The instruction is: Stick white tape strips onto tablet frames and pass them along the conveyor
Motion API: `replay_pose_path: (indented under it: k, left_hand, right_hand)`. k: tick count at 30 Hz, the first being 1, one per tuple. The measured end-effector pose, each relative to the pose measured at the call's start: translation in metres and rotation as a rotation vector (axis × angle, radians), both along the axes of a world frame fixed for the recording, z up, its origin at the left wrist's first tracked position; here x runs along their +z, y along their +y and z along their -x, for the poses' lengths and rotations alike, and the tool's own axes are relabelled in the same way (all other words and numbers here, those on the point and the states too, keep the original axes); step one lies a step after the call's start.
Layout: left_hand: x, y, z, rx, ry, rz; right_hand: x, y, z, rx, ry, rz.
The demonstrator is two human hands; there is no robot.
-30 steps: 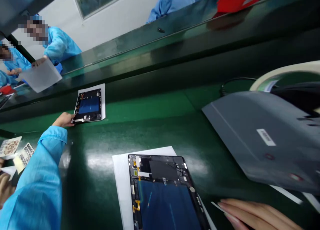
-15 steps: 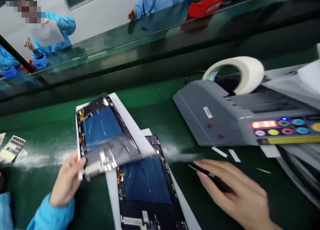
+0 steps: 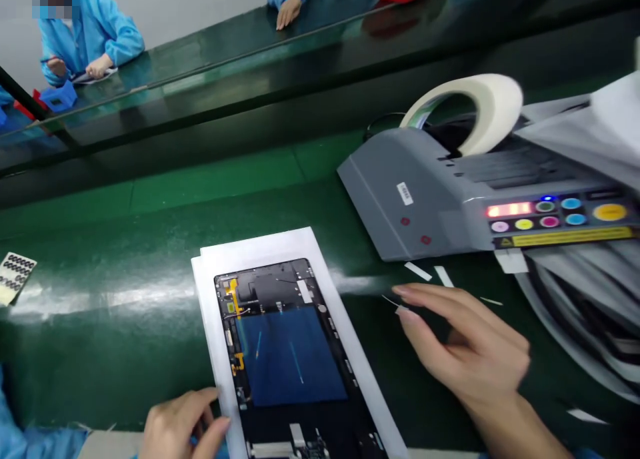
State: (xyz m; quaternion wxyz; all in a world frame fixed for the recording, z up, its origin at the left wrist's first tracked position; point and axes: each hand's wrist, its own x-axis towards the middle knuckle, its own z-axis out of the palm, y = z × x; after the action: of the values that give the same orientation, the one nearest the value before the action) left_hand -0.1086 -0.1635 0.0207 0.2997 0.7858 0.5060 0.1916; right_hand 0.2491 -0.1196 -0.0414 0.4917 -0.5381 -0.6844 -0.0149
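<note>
The left hand (image 3: 183, 424) curls, thumb and forefinger spread, by the paper (image 3: 260, 246) under the opened tablet (image 3: 293, 359). The right hand (image 3: 473, 352) arches alongside; whether it pinches the strip (image 3: 390, 301), I cannot tell.

From where I sit, the table (image 3: 110, 246) looks smooth and glossy, throwing back a blurred white glare. The sheets (image 3: 295, 249) under the open tablet (image 3: 293, 356) read to me as matt white paper. Its blue panel looks smooth with a faint sheen; whether the black frame is metal or plastic, I can't tell. I see smooth, satin plastic on the machine's grey casing (image 3: 390, 172), and thin, creased cloth in a co-worker's sleeve (image 3: 125, 44).
</note>
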Motion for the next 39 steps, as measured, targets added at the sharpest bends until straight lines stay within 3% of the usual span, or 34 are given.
replay_pose_path:
  k: [3, 5, 9, 13, 21, 39]
  left_hand:
    - [0.015, 0.030, 0.003, -0.130, 0.138, -0.261]
    - [0.017, 0.057, -0.004, -0.238, 0.216, -0.399]
    - [0.002, 0.108, -0.021, -0.389, 0.352, -0.649]
    - [-0.016, 0.137, -0.029, -0.475, 0.354, -0.684]
    - [-0.025, 0.138, -0.030, -0.491, 0.317, -0.578]
    - [-0.027, 0.138, -0.034, -0.475, 0.243, -0.532]
  right_hand:
    - [0.012, 0.003, 0.006, 0.062, -0.072, 0.032]
    - [0.023, 0.007, 0.016, 0.149, -0.146, 0.083]
    - [0.045, 0.019, 0.049, 0.256, -0.260, 0.163]
    - [0.053, 0.043, 0.085, 0.258, -0.326, 0.168]
    - [0.034, 0.079, 0.122, 0.182, -0.433, 0.121]
    - [0.022, 0.071, 0.124, 0.224, -0.594, 0.064]
